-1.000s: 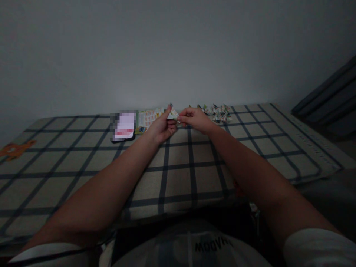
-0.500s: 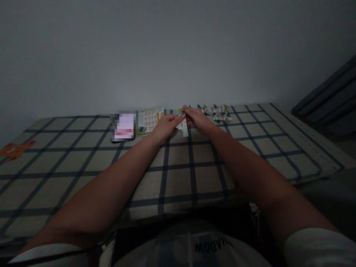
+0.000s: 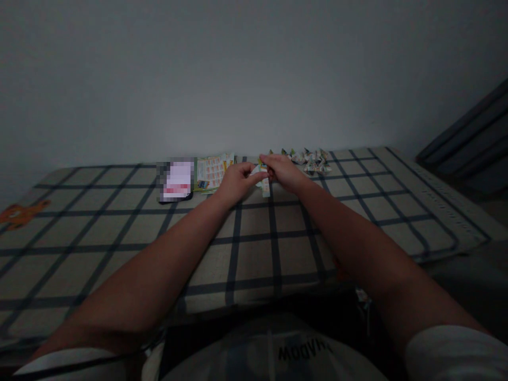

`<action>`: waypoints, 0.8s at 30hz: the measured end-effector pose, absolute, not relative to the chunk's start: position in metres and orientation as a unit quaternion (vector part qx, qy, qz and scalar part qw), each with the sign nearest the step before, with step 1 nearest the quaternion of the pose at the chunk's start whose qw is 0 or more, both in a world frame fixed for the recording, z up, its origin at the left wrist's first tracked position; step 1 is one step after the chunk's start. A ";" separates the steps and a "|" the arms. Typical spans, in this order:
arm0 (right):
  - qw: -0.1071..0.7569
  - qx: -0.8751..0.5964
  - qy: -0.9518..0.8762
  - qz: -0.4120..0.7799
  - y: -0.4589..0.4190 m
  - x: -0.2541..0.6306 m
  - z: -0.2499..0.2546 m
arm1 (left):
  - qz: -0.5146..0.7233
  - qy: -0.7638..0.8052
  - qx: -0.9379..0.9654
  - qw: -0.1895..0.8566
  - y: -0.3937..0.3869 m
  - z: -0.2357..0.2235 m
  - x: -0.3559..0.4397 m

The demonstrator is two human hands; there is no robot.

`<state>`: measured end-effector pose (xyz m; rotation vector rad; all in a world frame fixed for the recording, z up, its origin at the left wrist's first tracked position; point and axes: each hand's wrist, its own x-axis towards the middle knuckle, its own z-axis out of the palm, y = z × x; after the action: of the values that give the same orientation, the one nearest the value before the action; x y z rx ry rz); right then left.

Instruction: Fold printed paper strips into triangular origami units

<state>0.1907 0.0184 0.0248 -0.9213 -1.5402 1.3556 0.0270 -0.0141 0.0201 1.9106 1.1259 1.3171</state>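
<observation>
Lettering [image 3: 304, 351] on the person's shirt [image 3: 246, 354] sits at the bottom of the frame, right under where I'm looking. Beyond it runs the near edge of the desk [image 3: 397, 211], under a pale cloth [image 3: 254, 259] with dark checks; both forearms reach in over that edge. Checks stretch out on either side of the arms, and a wide wedge of cloth lies between them. An orange printed figure [image 3: 24, 213] shows at the left of the frame, writing [image 3: 448, 203] along the border at the right.

Near the centre, the left hand [image 3: 237, 182] has thumb and fingers pinched on a small printed paper strip [image 3: 265, 189]; the right hand [image 3: 281, 170] grips it too, fingers together. One end hangs below their grip. Left of them lie printed sheets [image 3: 214, 172], then a dark-edged slab [image 3: 178, 180], its face pixelated. Folded paper pieces [image 3: 315, 159] cluster right, near the far edge. A plain grey wall [image 3: 254, 79] rises just behind, with something dark and ribbed [image 3: 472, 132] at the frame's right.
</observation>
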 end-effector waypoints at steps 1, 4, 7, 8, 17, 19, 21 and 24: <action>0.435 -0.370 -0.618 0.540 0.018 0.191 0.025 | 0.490 0.419 0.712 0.279 -0.013 0.019 0.027; 0.445 -0.371 -0.615 0.535 0.017 0.191 0.026 | 0.498 0.417 0.696 0.306 -0.011 0.017 0.027; 0.436 -0.349 -0.622 0.549 0.018 0.193 0.024 | 0.533 0.419 0.639 0.362 -0.009 0.014 0.028; 0.428 -0.336 -0.627 0.557 0.018 0.194 0.023 | 0.545 0.418 0.621 0.378 -0.010 0.014 0.028; 0.418 -0.278 -0.597 0.626 0.024 0.197 0.015 | 0.563 0.393 0.643 0.338 -0.010 0.008 0.027; 0.426 -0.282 -0.584 0.631 0.024 0.197 0.014 | 0.558 0.391 0.654 0.328 -0.007 0.004 0.025; 0.430 -0.285 -0.580 0.630 0.024 0.197 0.014 | 0.551 0.388 0.675 0.301 -0.003 0.001 0.024; 0.430 -0.284 -0.577 0.633 0.024 0.197 0.015 | 0.549 0.387 0.693 0.262 0.002 -0.002 0.023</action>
<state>0.1971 0.0239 0.0148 -0.7093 -1.4393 1.5803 0.0231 0.0016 -0.0023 1.8748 1.0482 1.4856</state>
